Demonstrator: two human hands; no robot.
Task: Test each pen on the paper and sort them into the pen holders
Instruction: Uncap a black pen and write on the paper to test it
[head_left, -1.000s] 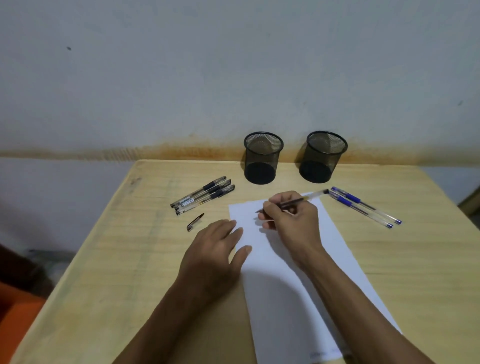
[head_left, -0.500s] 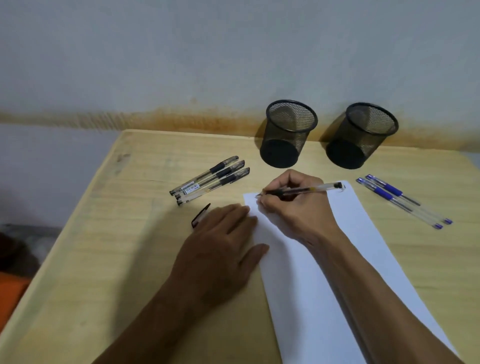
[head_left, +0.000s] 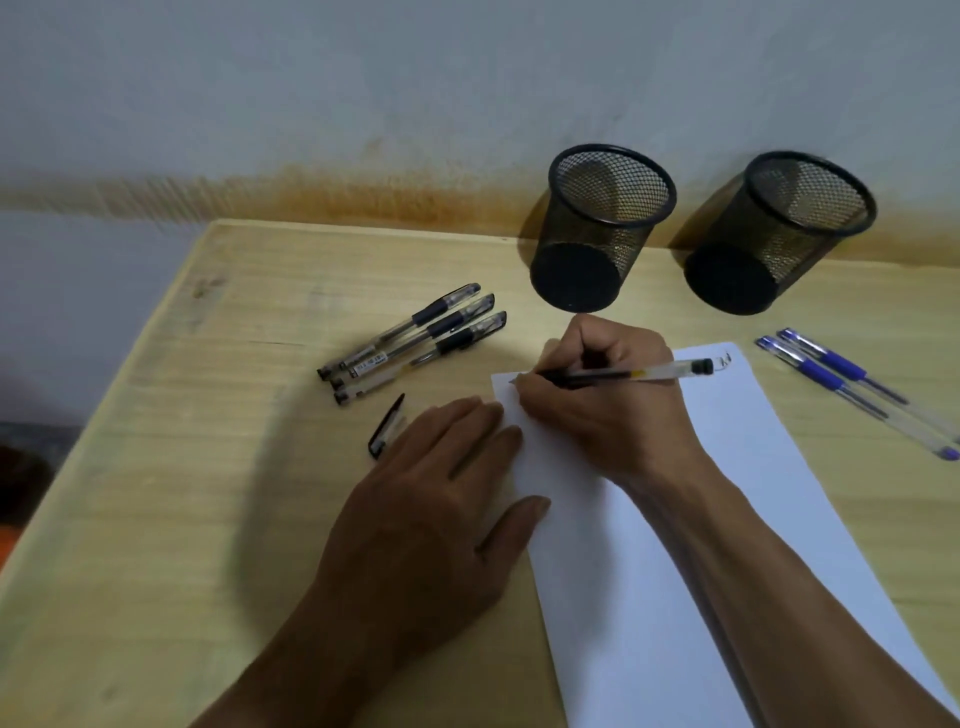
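My right hand (head_left: 608, 405) grips a clear black pen (head_left: 644, 372), its tip touching the top left corner of the white paper (head_left: 727, 467). My left hand (head_left: 431, 509) lies flat with fingers spread, pressing the paper's left edge. The pen's black cap (head_left: 385, 426) lies on the table just left of my left fingers. Three capped black pens (head_left: 415, 343) lie together at the upper left. Two blue pens (head_left: 852, 389) lie right of the paper. Two black mesh pen holders stand at the back by the wall, the left holder (head_left: 602, 228) and the right holder (head_left: 779, 234); both look empty.
The wooden table (head_left: 182, 493) ends at its left edge, with floor and something orange beyond it. A stained wall rises right behind the holders. A small scribble (head_left: 723, 360) marks the paper's top right corner.
The view has tilted down and moved closer, shifting everything right and up. My right hand has brought the pen tip leftward to the paper's top left corner. My left hand stays on the paper's edge.
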